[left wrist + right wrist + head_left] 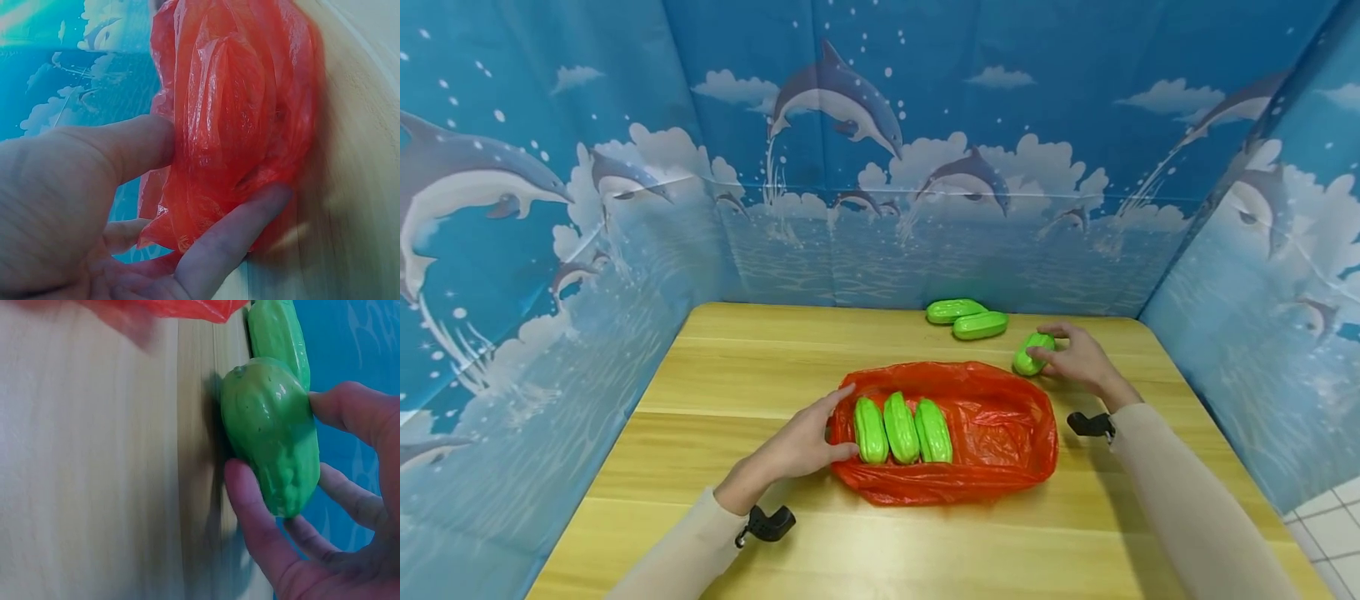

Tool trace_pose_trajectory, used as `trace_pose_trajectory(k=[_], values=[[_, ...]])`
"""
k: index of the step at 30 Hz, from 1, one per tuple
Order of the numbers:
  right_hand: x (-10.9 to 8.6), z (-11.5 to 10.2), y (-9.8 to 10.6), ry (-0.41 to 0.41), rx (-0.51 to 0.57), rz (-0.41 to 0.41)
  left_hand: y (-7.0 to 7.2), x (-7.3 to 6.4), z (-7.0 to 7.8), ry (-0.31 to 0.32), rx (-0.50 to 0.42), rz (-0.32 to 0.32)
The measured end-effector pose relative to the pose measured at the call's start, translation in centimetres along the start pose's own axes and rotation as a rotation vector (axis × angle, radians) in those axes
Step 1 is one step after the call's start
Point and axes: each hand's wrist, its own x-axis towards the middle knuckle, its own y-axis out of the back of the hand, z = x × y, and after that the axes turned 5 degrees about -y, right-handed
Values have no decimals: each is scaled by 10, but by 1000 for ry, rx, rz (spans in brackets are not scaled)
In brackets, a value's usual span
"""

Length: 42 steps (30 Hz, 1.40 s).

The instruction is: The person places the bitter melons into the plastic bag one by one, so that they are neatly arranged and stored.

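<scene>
A red plastic bag (1000,483) lies with its mouth spread wide on the wooden table. Inside its left part, 3 shiny green, ridged gourd-like vegetables (901,429) lie side by side. My left hand (801,442) holds the bag's left end, thumb and fingers on either side of the film; part of the fingers is hidden behind it in the left wrist view. Beyond the bag's right back corner, my right hand (1078,362) grips another green gourd (269,431) between thumb and fingers, low over or on the table; whether it touches cannot be told.
Two more green gourds (980,325) lie touching each other near the table's back edge. The wooden table (730,367) is walled on the left, back and right by a blue dolphin-print curtain (880,250). White floor tiles (1330,525) show at the lower right.
</scene>
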Motion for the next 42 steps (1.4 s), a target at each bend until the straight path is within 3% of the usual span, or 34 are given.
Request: trace_pose_trajectory(k=[12, 42], values=[[-2, 5, 1, -19, 127, -24, -2, 1, 0, 3, 24, 0], [-19, -19, 13, 77, 159, 37, -2, 3, 5, 13, 19, 3]])
